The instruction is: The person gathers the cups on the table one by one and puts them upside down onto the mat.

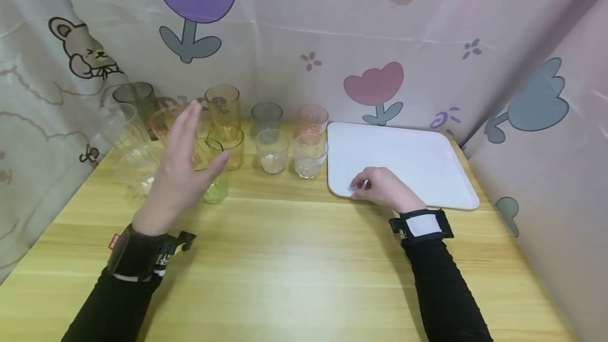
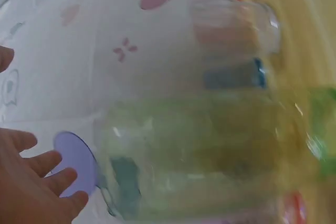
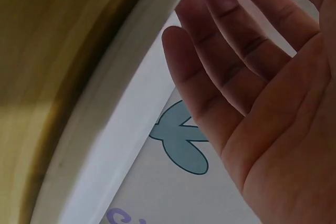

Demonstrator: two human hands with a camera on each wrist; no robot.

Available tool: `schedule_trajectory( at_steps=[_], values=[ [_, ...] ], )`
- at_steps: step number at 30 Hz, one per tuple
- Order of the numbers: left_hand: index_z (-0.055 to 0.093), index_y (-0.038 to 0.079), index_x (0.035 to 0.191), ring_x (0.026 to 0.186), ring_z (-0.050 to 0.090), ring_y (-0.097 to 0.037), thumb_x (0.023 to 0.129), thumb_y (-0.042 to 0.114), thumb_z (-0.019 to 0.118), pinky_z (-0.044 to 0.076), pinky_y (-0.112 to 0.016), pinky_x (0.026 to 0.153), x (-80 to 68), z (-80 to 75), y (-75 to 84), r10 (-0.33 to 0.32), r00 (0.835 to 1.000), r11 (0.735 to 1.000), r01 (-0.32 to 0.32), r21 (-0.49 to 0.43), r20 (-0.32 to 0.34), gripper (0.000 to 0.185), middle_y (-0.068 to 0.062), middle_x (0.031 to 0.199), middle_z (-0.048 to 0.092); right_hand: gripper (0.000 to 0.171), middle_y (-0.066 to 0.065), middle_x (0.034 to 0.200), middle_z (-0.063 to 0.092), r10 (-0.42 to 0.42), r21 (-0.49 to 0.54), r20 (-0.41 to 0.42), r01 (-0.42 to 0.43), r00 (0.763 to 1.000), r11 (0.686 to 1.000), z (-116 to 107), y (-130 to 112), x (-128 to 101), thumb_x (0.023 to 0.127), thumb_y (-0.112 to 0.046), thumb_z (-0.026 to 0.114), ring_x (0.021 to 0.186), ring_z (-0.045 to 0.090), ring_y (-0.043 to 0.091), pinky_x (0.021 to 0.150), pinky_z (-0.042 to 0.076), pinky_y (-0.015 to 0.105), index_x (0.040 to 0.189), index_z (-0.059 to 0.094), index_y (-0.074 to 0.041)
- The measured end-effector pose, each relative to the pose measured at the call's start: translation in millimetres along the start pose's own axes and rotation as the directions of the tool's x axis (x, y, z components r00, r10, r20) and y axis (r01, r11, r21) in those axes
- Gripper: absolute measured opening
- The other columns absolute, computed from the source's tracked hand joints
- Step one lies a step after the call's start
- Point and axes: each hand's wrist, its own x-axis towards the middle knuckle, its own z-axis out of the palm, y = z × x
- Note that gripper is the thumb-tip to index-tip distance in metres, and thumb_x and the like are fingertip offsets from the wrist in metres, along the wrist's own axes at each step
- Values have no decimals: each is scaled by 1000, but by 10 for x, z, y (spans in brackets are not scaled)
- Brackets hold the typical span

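Left hand point(image 1: 182, 165) raised, fingers straight and spread, holding nothing, just in front of green cup point(image 1: 212, 172) in the cup cluster at table's point(image 1: 285, 268) back-left edge. Right hand point(image 1: 382, 188) rests on white tray's point(image 1: 427, 162) near-left corner, fingers loosely bent, gripping nothing.

I'm looking at a pale wood table point(image 1: 294, 268) boxed in by pinkish cloth walls point(image 1: 294, 20) showing tulips and a bear.
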Motion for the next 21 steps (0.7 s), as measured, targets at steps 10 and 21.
schedule_trajectory(
  at_steps=[10,21],
  values=[
    [6,11,167,153,17,-40,73,18,95,19,-67,123,-282,8,-332,-128,991,991,127,-42,-40,130,-19,168,10,12,0,90,73,-19,-3,42,20,999,1000,45,39,-26,86,-3,82,85,65,17,82,56,40,95,80,-10],
    [2,5,164,152,20,-45,82,23,90,21,-60,125,-391,213,-448,-391,920,906,378,-189,-33,121,-21,166,14,11,-2,88,74,-24,-17,59,25,998,1000,50,47,-11,87,-1,80,81,62,15,78,53,37,88,78,-12]
  ],
)
